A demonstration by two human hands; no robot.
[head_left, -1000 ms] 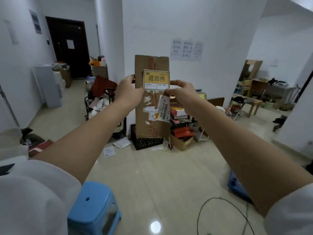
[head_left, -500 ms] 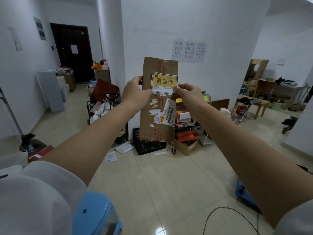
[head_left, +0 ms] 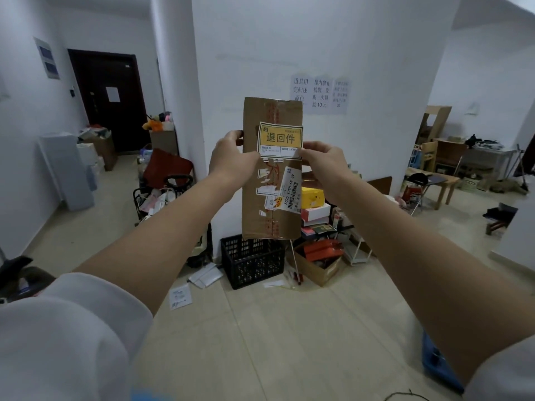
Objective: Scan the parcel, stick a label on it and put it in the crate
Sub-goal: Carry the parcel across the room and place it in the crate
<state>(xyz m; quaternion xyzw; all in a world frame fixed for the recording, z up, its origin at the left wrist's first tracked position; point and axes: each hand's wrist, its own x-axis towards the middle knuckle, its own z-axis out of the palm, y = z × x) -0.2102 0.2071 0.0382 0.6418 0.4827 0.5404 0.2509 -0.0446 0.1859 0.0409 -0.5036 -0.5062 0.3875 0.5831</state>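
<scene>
Both arms are reaching out at chest height, and the parcel (head_left: pixel 272 169) is hanging upright in the air between the hands, resting on nothing. The left hand (head_left: pixel 231 160) is gripping the parcel's left edge, fingers wrapped behind the cardboard and thumb across the front. The right hand (head_left: pixel 327 166) is closing on the right edge, its fingertips (head_left: pixel 302 153) pinching at the lower right corner of the yellow label (head_left: pixel 280 140), which is sitting high on the front face and looks already stuck.

That corner is probably the weak point: if it is not pressed flat, the label could lift or crease. Lower on the face, a white barcode sticker (head_left: pixel 291 192) is curling away.

Farther off, the black crate (head_left: pixel 252 260) is standing on the floor against the white wall, with loose envelopes (head_left: pixel 205 274) lying just beside it; a careless drop from this height could miss the crate's rim.
</scene>
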